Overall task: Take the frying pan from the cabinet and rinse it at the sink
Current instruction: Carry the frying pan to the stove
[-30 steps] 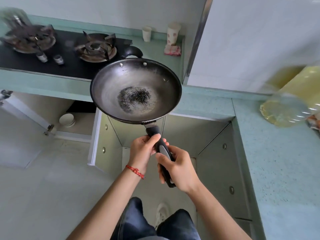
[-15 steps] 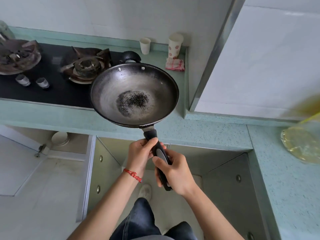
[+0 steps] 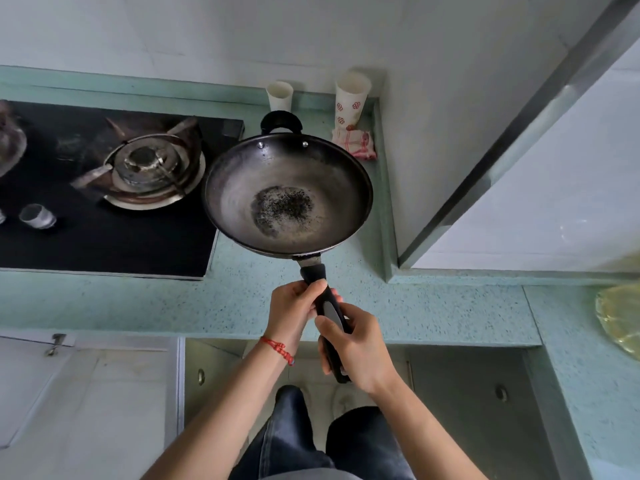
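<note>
I hold a dark, worn frying pan [image 3: 287, 199] level above the green countertop [image 3: 433, 310], just right of the stove. Its bowl has a blackened, speckled patch in the middle and a small loop handle on the far rim. My left hand [image 3: 294, 311] grips the upper part of the long black handle, a red string bracelet on its wrist. My right hand [image 3: 353, 348] grips the lower part of the same handle. The open cabinet [image 3: 478, 393] lies below the counter edge in front of my legs. No sink is in view.
A black gas stove [image 3: 104, 202] with a burner fills the left counter. Two paper cups [image 3: 351, 98] and a folded cloth [image 3: 355, 143] sit in the back corner. A white wall cabinet [image 3: 554, 188] juts out on the right. An oil bottle [image 3: 620, 320] lies at the right edge.
The pan has risen from in front of the open cabinet to above the countertop. My view has lifted with it, so the stove and cups look closer. Both hands keep their grip.
</note>
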Demonstrator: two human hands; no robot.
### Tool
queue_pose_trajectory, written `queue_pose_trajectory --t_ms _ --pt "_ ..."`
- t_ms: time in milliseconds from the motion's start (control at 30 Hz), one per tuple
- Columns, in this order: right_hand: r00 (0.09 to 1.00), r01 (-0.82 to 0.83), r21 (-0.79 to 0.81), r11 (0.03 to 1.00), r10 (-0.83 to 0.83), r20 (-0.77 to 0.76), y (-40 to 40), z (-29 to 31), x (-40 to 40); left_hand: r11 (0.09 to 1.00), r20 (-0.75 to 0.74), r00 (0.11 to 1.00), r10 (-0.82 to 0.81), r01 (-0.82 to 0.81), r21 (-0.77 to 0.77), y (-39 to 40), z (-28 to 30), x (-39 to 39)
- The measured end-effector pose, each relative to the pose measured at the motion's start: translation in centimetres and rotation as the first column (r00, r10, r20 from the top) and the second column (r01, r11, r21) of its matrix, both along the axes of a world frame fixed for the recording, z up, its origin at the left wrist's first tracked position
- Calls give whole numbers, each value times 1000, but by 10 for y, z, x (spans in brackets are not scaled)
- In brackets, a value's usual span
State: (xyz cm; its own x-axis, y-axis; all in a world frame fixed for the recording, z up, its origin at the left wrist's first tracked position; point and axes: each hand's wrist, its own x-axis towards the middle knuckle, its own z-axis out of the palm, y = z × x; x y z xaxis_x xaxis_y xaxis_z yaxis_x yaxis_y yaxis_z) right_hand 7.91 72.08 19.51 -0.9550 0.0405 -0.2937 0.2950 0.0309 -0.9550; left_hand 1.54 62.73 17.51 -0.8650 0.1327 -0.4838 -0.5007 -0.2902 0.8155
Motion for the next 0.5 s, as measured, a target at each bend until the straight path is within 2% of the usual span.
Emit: queue_pose_trajectory --t_ms 367,500 --pt "997 -15 7 1000 14 70 21 -27 -39 1000 42 999 16 -17 12 17 -25 -39" --pt "995 -17 -3 1000 17 95 30 -37 -46 999 45 999 9 -8 -33 24 -35 -46"
